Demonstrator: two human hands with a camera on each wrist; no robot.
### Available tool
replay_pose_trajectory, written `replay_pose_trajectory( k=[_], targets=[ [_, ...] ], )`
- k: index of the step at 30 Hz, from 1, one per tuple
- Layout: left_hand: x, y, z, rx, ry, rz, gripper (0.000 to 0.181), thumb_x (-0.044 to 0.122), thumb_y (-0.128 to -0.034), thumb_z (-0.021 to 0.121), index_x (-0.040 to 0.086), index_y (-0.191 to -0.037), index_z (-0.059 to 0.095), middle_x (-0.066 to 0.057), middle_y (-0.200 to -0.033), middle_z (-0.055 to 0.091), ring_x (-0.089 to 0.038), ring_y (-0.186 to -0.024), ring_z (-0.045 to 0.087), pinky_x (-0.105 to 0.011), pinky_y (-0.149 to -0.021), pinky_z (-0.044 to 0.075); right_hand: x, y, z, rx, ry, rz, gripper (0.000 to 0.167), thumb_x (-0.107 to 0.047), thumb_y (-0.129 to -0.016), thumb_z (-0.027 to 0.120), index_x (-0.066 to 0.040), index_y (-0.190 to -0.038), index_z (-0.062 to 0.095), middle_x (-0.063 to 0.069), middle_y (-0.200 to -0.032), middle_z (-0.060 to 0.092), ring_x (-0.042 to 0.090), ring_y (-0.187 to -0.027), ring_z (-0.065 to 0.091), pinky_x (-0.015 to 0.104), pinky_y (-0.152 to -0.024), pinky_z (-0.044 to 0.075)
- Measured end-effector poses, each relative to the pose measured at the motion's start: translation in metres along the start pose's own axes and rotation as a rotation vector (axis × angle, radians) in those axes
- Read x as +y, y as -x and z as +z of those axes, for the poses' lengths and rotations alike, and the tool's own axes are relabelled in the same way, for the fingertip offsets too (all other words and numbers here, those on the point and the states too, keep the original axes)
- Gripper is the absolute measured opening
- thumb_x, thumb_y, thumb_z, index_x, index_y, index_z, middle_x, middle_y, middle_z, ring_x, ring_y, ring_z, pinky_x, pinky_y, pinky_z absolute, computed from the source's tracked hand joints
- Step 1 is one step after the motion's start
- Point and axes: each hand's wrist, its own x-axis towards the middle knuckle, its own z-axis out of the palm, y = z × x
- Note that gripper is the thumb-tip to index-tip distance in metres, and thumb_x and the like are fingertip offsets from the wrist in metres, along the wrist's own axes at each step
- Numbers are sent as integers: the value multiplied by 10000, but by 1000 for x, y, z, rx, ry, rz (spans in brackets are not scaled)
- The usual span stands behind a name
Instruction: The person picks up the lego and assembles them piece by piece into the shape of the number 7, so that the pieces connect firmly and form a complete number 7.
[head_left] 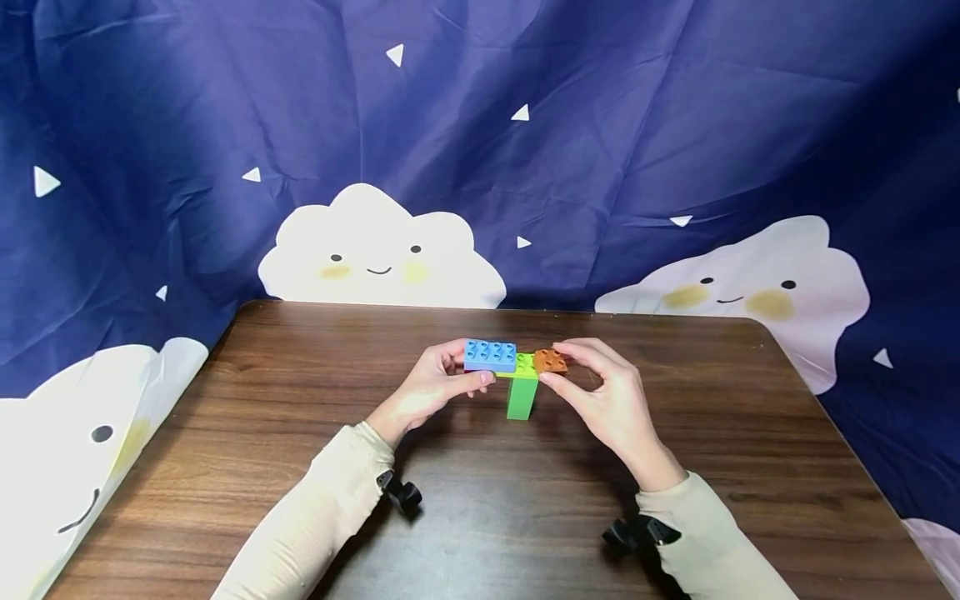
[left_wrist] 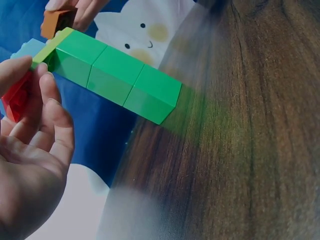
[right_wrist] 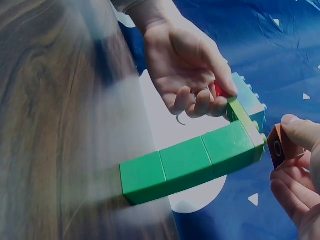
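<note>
A column of stacked green bricks [head_left: 522, 400] stands on the table, topped by a flat lime-green brick [head_left: 525, 364]. A blue eight-stud brick [head_left: 490, 363] sits on the lime piece's left part, with a red brick [left_wrist: 19, 97] beneath that end. My left hand [head_left: 435, 382] grips this left end, thumb in front and fingers behind. Between thumb and fingers, my right hand [head_left: 613, 402] pinches an orange-brown brick [head_left: 551, 361]. In the right wrist view the orange-brown brick is just beside the lime piece's studs, apart from it by a narrow gap.
The dark wooden table [head_left: 262, 433] extends around the build. Behind it hangs a blue cloth [head_left: 585, 167] printed with white clouds and triangles. Small black cameras [head_left: 401, 493] are strapped at both wrists, over pale sleeves.
</note>
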Motion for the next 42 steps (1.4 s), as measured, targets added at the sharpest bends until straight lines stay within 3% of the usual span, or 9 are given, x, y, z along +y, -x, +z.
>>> replay_pose_trajectory(
  k=[11, 17, 27, 31, 42],
  targets=[
    [1, 0, 1, -5, 10, -14, 333, -27, -970, 731, -99, -1287, 659, 47, -974, 804, -158, -791, 727, -265, -701, 591, -5, -7, 19, 24, -15, -9, 430, -49, -785, 961, -43, -1187, 806, 94, -1151, 787, 293, -1021, 750, 145, -941, 551],
    [1, -1, 1, -5, 13, -9, 322, -20, -971, 735, -101, -1274, 663, 36, -962, 800, -142, -781, 724, -260, -695, 591, -5, -7, 28, 36, -46, 8, 429, -45, -796, 954, -34, -1197, 801, 117, -1155, 774, 338, -1030, 750, 73, -948, 513],
    [0, -1, 1, -2, 28, -10, 347, 56, -964, 791, -94, -1255, 676, -5, -961, 795, -219, -801, 713, -278, -706, 599, -4, -7, 35, 4, -208, 189, 384, -23, -842, 914, -20, -1203, 785, 149, -1175, 772, 98, -1073, 716, 134, -977, 573],
    [0, 0, 2, -2, 31, -11, 330, 13, -966, 767, -102, -1261, 673, -4, -960, 794, -216, -801, 709, -278, -706, 598, -2, -8, 37, -1, -239, 191, 387, -3, -830, 916, -12, -1194, 785, 156, -1169, 765, 18, -1057, 692, 118, -976, 566],
    [-1, 0, 3, 1, 37, 10, 321, -26, -964, 749, -129, -1256, 666, 34, -948, 795, -126, -781, 712, -255, -707, 601, 4, -4, 40, -13, -249, 162, 372, -11, -861, 893, -4, -1215, 778, 159, -1180, 766, -3, -1059, 696, 153, -965, 587]
  ],
)
